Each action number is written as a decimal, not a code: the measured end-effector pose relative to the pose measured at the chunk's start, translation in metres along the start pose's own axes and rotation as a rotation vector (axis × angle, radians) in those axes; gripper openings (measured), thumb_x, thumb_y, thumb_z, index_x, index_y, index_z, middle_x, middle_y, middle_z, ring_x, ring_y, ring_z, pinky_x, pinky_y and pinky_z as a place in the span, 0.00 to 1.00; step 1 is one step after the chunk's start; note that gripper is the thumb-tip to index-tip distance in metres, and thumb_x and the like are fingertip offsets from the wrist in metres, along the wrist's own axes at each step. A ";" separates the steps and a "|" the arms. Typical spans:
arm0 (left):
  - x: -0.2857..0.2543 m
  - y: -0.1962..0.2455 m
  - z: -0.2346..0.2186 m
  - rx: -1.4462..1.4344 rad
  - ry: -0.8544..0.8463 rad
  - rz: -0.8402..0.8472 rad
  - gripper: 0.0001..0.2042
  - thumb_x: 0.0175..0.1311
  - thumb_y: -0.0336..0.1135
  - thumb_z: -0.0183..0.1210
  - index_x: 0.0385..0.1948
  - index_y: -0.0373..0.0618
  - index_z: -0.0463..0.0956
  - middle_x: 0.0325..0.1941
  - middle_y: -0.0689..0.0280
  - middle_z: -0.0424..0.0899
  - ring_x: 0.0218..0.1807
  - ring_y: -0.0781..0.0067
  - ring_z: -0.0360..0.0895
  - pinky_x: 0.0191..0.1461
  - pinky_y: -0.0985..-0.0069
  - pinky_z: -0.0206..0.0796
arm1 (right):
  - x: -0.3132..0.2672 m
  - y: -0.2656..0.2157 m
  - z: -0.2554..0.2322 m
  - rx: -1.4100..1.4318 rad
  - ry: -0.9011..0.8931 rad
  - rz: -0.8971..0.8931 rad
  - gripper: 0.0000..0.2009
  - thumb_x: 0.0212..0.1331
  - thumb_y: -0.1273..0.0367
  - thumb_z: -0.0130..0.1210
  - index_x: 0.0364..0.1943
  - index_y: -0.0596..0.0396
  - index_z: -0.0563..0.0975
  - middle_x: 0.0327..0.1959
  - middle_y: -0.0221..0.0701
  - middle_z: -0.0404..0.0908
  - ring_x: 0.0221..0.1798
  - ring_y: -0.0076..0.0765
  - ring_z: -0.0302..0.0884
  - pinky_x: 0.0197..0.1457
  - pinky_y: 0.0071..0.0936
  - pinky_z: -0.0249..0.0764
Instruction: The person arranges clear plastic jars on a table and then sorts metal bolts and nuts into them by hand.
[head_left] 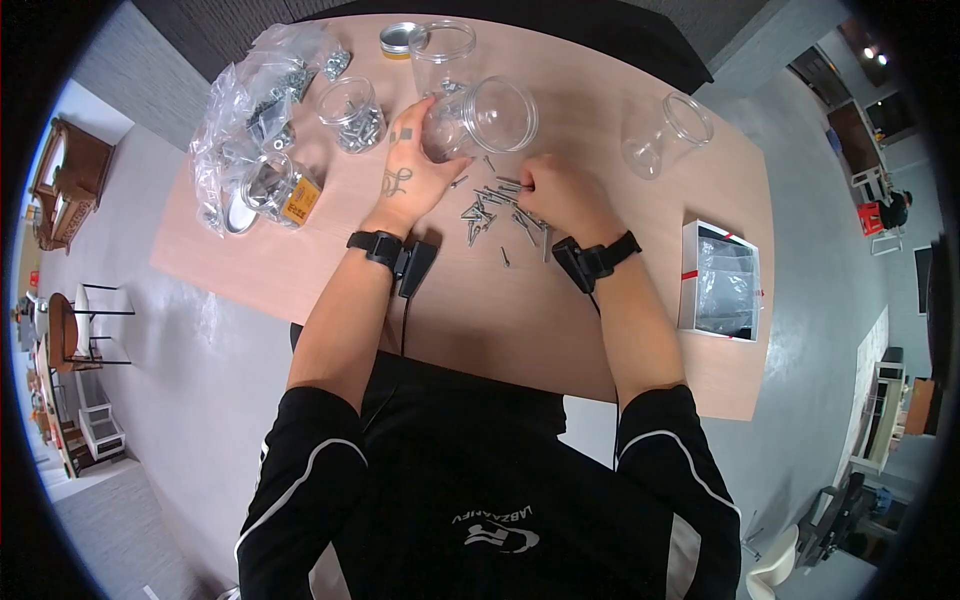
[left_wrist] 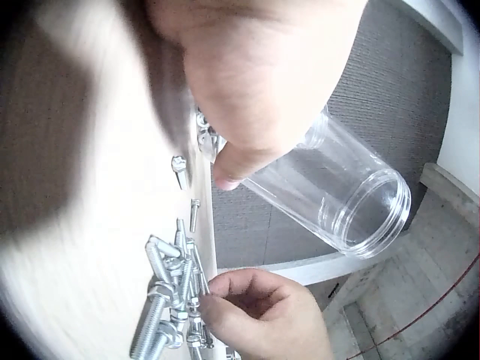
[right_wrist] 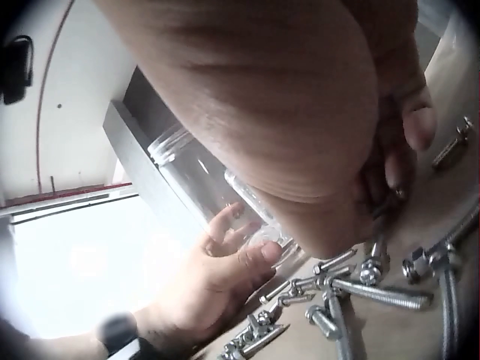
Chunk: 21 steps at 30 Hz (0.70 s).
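Note:
My left hand (head_left: 408,170) grips a clear plastic jar (head_left: 505,115) around its side, thumb and fingers spread. In the head view the jar leans over, its round open mouth turned right. Several silver bolts (head_left: 480,214) lie loose in a pile on the table below the jar. My right hand (head_left: 567,195) is at the pile's right edge, fingers curled; in the left wrist view its thumb and forefinger pinch a bolt (left_wrist: 202,270) among the others. The palm hides most of the right fingertips in the right wrist view.
Behind stand another clear jar (head_left: 443,65) and a metal lid (head_left: 399,39). Jars of hardware (head_left: 358,130) and plastic bags (head_left: 235,110) crowd the left. A clear jar (head_left: 650,150) stands at right, above a white box (head_left: 692,285) with plastic film.

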<state>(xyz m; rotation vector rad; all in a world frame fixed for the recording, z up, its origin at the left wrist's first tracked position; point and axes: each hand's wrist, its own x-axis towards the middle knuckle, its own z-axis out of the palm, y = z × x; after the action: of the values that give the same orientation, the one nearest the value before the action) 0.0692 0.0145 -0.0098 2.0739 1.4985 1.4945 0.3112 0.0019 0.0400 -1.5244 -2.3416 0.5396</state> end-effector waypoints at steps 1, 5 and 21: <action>0.000 0.000 0.000 0.000 0.000 0.001 0.50 0.43 0.30 0.83 0.73 0.40 0.65 0.72 0.51 0.72 0.74 0.49 0.69 0.78 0.61 0.64 | -0.001 -0.002 -0.005 0.027 -0.031 0.076 0.07 0.55 0.69 0.62 0.33 0.58 0.82 0.35 0.42 0.86 0.39 0.49 0.85 0.45 0.40 0.80; 0.000 -0.001 0.000 -0.019 -0.002 -0.005 0.49 0.44 0.30 0.83 0.74 0.40 0.65 0.73 0.51 0.72 0.74 0.50 0.69 0.77 0.62 0.64 | -0.008 -0.007 -0.045 0.095 -0.053 0.046 0.08 0.56 0.69 0.62 0.35 0.60 0.83 0.33 0.42 0.87 0.34 0.44 0.85 0.43 0.35 0.80; 0.000 0.002 -0.002 -0.040 -0.014 -0.017 0.49 0.45 0.29 0.83 0.74 0.41 0.65 0.72 0.52 0.72 0.73 0.51 0.70 0.76 0.62 0.66 | -0.033 -0.031 -0.086 0.318 0.284 -0.094 0.08 0.62 0.69 0.65 0.40 0.59 0.86 0.31 0.37 0.89 0.32 0.35 0.86 0.40 0.28 0.80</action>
<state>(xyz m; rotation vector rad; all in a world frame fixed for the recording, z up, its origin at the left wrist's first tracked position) 0.0688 0.0125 -0.0073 2.0396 1.4647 1.4881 0.3374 -0.0267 0.1291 -1.2493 -1.9907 0.5959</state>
